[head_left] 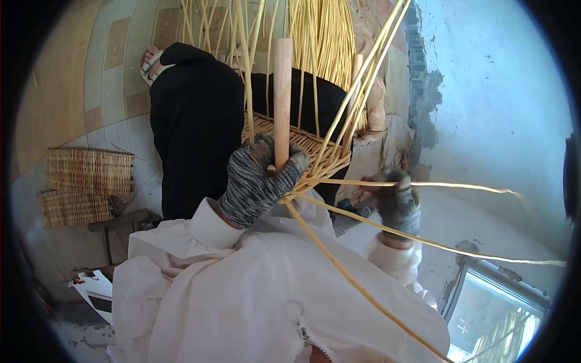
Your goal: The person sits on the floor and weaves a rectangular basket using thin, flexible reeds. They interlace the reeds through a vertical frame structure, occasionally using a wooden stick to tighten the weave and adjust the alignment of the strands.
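On my lap rests a partly woven wicker basket (264, 125) with a flat woven base and rods standing up from it. My left hand (257, 181), in a grey knitted glove, is closed on its near edge, thumb and fingers on either side of a thick wooden post (282, 100). My right hand (396, 199), gloved and somewhat blurred, is out to the right, closed on a long pale wicker rod (457, 185) that runs from the basket's near corner. A second rod (445, 245) passes below that hand. A third rod (348, 278) slants down across my white garment.
A large bundle of peeled rods (330, 39) lies beyond my knees. Two woven wicker panels (91, 172) are on the floor at left, near a dark metal stand (118, 221). A pale blue wall (490, 103) rises at right, with a framed glass pane (493, 314) below.
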`<move>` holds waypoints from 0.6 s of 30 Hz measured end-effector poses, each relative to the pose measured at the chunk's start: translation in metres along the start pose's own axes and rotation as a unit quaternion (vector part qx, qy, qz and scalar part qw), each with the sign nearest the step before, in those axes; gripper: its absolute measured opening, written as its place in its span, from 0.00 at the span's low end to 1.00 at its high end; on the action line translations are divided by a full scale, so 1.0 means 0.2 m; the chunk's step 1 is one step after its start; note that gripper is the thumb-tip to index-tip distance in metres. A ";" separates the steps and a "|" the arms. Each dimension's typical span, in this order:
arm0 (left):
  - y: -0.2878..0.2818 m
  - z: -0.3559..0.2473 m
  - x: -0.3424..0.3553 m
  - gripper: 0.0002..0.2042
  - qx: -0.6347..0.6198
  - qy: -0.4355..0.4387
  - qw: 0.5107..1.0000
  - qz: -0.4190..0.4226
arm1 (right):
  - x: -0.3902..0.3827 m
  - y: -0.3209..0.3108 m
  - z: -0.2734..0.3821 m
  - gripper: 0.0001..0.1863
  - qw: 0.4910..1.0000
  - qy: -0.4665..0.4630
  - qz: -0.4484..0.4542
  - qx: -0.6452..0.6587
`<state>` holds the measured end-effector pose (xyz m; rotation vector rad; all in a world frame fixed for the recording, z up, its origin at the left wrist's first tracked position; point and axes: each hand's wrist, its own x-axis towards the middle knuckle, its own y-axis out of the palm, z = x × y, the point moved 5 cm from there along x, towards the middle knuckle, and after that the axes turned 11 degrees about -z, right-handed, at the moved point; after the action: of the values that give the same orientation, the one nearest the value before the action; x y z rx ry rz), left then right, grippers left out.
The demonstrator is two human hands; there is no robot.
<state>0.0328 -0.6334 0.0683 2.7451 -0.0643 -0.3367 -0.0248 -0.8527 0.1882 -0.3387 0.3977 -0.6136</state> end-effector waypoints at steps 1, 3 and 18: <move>0.00 0.01 0.01 0.07 0.002 0.017 1.000 -0.014 | -0.08 0.09 0.14 0.27 0.974 0.155 0.145 -0.079; 0.01 0.02 0.01 0.08 0.001 0.007 1.000 -0.027 | -0.16 0.19 0.31 0.26 0.933 -0.135 0.264 -0.202; -0.03 -0.10 -0.04 0.09 0.222 -0.024 0.969 0.101 | 0.22 0.53 0.32 0.18 0.861 -0.363 0.332 -0.129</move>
<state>0.0303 -0.6206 0.0854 3.1324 -0.4835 -0.3676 0.0894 -0.7869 0.1880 -0.6226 -0.1516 0.2712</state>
